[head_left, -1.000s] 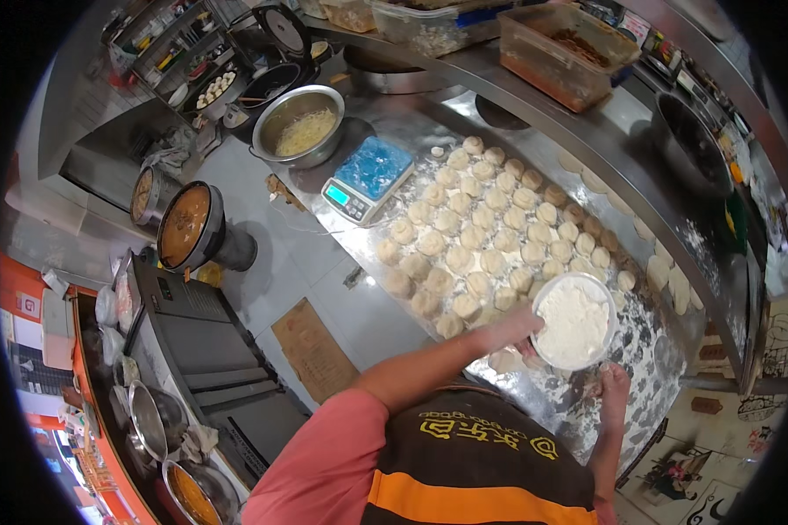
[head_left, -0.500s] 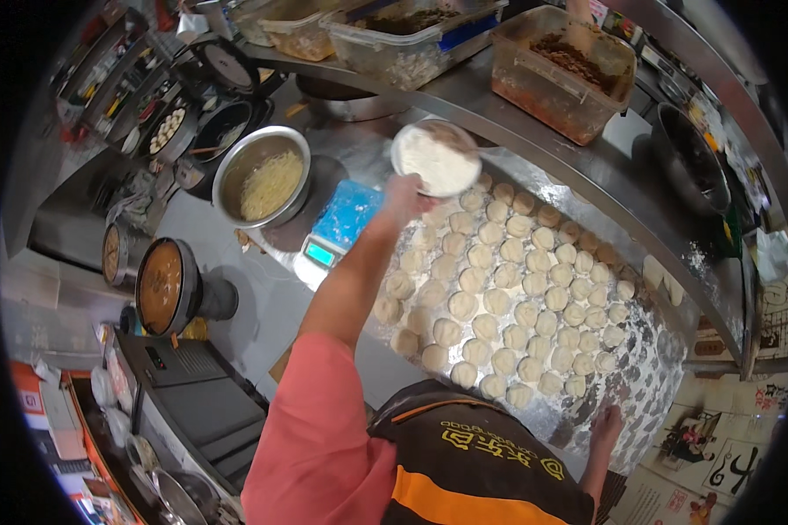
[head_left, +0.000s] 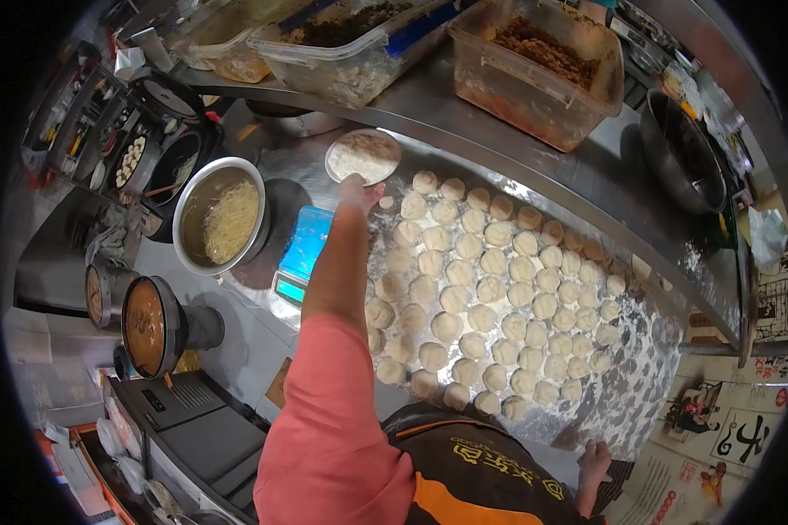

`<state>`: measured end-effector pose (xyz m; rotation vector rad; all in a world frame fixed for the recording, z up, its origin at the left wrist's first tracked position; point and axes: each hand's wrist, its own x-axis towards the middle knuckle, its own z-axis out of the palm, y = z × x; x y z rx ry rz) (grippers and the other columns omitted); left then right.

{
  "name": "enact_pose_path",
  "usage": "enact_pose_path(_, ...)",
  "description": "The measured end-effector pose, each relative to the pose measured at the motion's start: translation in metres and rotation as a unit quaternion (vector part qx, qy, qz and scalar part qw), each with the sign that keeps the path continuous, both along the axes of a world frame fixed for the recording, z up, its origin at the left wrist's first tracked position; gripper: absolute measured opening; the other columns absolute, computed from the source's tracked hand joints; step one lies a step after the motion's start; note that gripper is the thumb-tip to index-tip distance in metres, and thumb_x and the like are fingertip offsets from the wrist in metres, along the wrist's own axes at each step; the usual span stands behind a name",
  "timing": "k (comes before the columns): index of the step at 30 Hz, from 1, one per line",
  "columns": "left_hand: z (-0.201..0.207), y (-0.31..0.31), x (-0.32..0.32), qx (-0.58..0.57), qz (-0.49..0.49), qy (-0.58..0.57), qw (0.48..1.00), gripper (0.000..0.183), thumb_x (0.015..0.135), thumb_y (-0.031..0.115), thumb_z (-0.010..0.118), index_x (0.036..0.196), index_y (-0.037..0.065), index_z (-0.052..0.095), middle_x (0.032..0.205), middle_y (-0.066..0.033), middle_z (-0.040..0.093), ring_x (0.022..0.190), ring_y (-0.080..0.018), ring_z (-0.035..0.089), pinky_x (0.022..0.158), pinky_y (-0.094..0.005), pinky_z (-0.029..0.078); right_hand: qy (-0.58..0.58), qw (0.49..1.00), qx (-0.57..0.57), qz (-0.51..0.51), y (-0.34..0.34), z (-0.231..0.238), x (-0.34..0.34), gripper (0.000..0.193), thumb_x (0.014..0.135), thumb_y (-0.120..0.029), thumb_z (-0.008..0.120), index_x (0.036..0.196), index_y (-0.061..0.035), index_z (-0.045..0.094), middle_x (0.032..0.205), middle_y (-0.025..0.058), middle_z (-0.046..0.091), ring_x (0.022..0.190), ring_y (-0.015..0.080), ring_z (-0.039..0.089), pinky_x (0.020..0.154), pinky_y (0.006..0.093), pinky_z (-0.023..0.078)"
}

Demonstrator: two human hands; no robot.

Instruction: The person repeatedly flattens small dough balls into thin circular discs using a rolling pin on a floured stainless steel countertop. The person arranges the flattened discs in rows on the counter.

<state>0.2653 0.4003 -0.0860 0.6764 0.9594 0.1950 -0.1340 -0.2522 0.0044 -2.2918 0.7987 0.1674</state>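
My left hand point(head_left: 359, 191) grips the near rim of a round bowl of white flour point(head_left: 363, 157) at the far left of the steel worktop. Many round, pale dough pieces point(head_left: 486, 289) lie in rough rows on the floured surface, right of my left arm. My right hand point(head_left: 594, 459) is low at the right, by the worktop's near edge, its fingers curled and nothing visible in them. A blue kitchen scale point(head_left: 305, 249) with a lit display stands just left of my left forearm.
A metal bowl of pale shreds point(head_left: 223, 219) stands left of the scale. Along the raised back shelf point(head_left: 411, 114) are plastic tubs, one with brown filling point(head_left: 538, 79), and a dark metal bowl point(head_left: 683, 153). A pan of brown liquid point(head_left: 153, 325) sits at the left.
My left hand has moved the flour bowl left and farther from me, away from the dough pieces. My right hand has drawn back toward the near edge. The view has shifted slightly.
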Motion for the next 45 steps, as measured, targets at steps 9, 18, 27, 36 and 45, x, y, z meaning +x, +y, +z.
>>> enact_pose_path(9, -0.036, -0.040, -0.022, 0.234, -0.079, 0.045, 0.968, 0.024, 0.081, 0.015, 0.055, 0.100, 0.002, 0.050, 0.080, -0.0149, 0.058, 0.060, -0.0258, 0.057, 0.047, -0.0351, 0.048, -0.004, 1.000, -0.001, 0.019, 0.019, -0.002, -0.002, 0.022, 0.090, -0.016, 0.056, 0.077, 0.0015, 0.053, 0.057, 0.0077, 0.052, 0.050, 0.0137, 0.049, 0.048, 0.0315, 0.040)
enact_pose_path(18, -0.084, -0.012, -0.010, 0.809, -0.304, 0.100, 0.492, 0.028, 0.078, 0.025, 0.056, 0.088, 0.000, 0.065, 0.085, -0.0225, 0.064, 0.077, -0.0408, 0.059, 0.071, -0.0498, 0.046, -0.011, 0.993, -0.095, 0.067, 0.033, 0.020, 0.010, 0.021, 0.086, -0.024, 0.059, 0.086, -0.0021, 0.060, 0.073, 0.0187, 0.061, 0.067, 0.0348, 0.060, 0.062, 0.0415, 0.046)
enact_pose_path(27, 0.005, -0.080, -0.045, 0.462, -0.224, -0.013, 0.858, 0.027, 0.077, 0.008, 0.050, 0.103, 0.005, 0.058, 0.086, -0.0116, 0.061, 0.063, -0.0204, 0.058, 0.046, -0.0300, 0.046, -0.163, 0.942, -0.291, 0.019, -0.081, 0.127, 0.088, 0.024, 0.081, -0.008, 0.057, 0.105, -0.0080, 0.054, 0.084, 0.0213, 0.062, 0.078, 0.0403, 0.060, 0.068, 0.0476, 0.048)
enact_pose_path(36, 0.071, -0.236, -0.252, -0.035, -0.248, -0.216, 0.944, 0.023, 0.081, 0.013, 0.056, 0.103, 0.006, 0.059, 0.093, -0.0042, 0.061, 0.082, -0.0150, 0.056, 0.070, -0.0265, 0.047, -0.197, 0.832, -0.504, 0.123, -0.228, 0.188, 0.241, 0.035, 0.075, -0.002, 0.053, 0.110, -0.0059, 0.049, 0.103, 0.0209, 0.057, 0.094, 0.0411, 0.057, 0.078, 0.0490, 0.047)
enact_pose_path(45, 0.048, -0.373, -0.410, -0.065, -0.204, -0.048, 0.976, 0.020, 0.081, 0.017, 0.059, 0.098, 0.008, 0.058, 0.076, -0.0015, 0.057, 0.062, -0.0162, 0.053, 0.053, -0.0279, 0.043, -0.232, 0.828, -0.464, 0.214, -0.268, 0.173, 0.283, 0.033, 0.074, -0.005, 0.057, 0.105, 0.0003, 0.045, 0.091, 0.0224, 0.060, 0.085, 0.0404, 0.060, 0.075, 0.0482, 0.047)
